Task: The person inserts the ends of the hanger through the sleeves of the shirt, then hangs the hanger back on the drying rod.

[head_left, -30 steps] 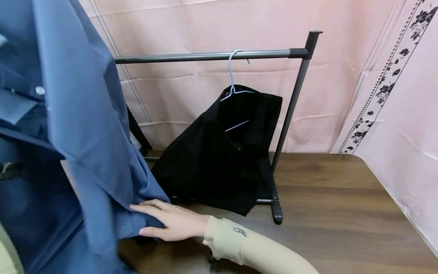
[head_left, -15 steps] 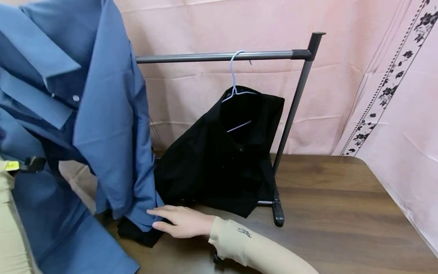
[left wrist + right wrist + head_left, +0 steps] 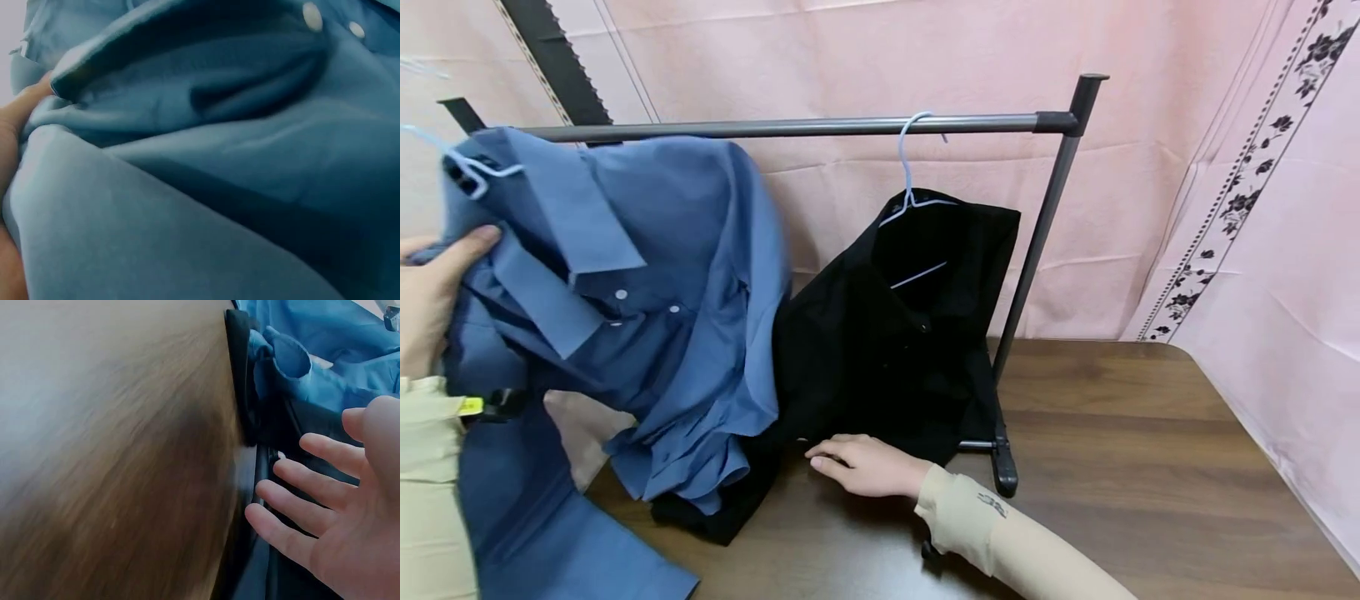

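Note:
A blue button-up shirt (image 3: 700, 217) hangs on a pale blue hanger (image 3: 471, 175) at the left of the head view. My left hand (image 3: 437, 292) grips the shirt near its shoulder, thumb over the cloth; in the left wrist view folds of the shirt (image 3: 156, 231) fill most of the picture. My right hand (image 3: 872, 465) is apart from the blue shirt, low in front of a black shirt (image 3: 850, 358). In the right wrist view the fingers (image 3: 306, 512) of that hand are spread and hold nothing. The black shirt hangs from another pale blue hanger (image 3: 906, 158).
A dark metal rack has a horizontal rail (image 3: 820, 127) and a slanted right post (image 3: 1037, 242). It stands on a wooden table (image 3: 1112, 467). Pink curtains (image 3: 850, 50) are behind. A black cloth end (image 3: 715, 521) lies on the table below the blue shirt.
The blue shirt has moved back toward the rack, bringing its hanger and my left hand into view. My right hand has let go of the blue shirt's lower edge and shifted right.

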A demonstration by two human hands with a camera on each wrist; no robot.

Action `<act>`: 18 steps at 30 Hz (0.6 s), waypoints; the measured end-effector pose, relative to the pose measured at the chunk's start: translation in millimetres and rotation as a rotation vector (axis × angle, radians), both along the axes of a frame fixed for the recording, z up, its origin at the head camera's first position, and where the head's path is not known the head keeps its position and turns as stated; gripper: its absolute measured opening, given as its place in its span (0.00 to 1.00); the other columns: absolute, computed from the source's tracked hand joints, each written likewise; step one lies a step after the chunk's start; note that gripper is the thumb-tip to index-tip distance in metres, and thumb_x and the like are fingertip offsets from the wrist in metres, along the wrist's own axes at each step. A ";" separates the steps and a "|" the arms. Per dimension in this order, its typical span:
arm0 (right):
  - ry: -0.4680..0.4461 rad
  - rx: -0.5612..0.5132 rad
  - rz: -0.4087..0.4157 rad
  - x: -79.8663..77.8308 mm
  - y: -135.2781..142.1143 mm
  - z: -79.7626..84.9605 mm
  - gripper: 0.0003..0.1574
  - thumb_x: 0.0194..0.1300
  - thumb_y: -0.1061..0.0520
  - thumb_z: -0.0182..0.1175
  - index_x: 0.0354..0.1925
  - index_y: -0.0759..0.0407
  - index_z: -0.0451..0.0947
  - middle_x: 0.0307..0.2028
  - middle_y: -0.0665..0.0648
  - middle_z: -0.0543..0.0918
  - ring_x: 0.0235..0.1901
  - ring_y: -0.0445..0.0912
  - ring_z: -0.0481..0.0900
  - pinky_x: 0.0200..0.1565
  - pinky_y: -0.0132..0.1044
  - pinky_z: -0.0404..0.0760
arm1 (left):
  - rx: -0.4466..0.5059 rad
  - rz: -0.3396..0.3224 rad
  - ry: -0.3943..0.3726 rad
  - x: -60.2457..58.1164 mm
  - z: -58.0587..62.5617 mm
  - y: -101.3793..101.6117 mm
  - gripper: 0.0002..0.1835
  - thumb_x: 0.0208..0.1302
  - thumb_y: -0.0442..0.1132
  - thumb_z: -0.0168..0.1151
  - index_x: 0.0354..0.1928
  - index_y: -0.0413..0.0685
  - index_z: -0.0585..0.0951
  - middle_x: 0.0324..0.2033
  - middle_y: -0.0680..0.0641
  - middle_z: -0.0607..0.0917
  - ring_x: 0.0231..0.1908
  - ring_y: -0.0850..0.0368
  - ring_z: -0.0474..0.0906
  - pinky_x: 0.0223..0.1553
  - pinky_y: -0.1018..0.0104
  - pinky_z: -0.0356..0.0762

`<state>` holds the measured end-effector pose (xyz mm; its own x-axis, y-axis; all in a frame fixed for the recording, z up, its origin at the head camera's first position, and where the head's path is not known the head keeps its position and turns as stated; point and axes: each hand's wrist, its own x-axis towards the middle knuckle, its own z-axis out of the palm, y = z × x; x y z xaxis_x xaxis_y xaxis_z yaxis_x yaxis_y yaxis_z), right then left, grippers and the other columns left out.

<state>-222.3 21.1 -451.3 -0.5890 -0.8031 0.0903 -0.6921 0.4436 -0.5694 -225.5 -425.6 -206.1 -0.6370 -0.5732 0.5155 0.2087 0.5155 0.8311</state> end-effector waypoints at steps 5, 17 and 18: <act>-0.045 -0.011 -0.034 -0.9 17.7 0.9 0.29 0.82 0.40 0.41 0.65 0.51 0.76 0.54 0.44 0.82 0.51 0.35 0.78 0.57 0.34 0.75 | -0.163 -0.056 -0.091 1.3 13.0 57.2 0.23 0.59 0.55 0.74 0.15 0.52 0.78 0.07 0.62 0.67 0.08 0.69 0.57 0.13 0.64 0.50; -0.110 -0.101 -0.108 -2.0 81.8 1.0 0.17 0.79 0.52 0.52 0.54 0.57 0.83 0.21 0.45 0.75 0.15 0.32 0.66 0.24 0.27 0.70 | -0.372 -0.214 -0.100 -49.0 1.4 172.3 0.31 0.55 0.68 0.70 0.16 0.49 0.78 0.11 0.61 0.66 0.17 0.62 0.63 0.20 0.66 0.58; -0.111 -0.108 -0.116 -1.4 86.5 1.0 0.16 0.79 0.52 0.53 0.53 0.57 0.83 0.22 0.47 0.77 0.15 0.32 0.67 0.24 0.27 0.70 | -0.385 -0.221 -0.090 -52.5 -2.0 180.1 0.31 0.55 0.69 0.69 0.16 0.49 0.77 0.11 0.61 0.66 0.17 0.62 0.63 0.20 0.66 0.58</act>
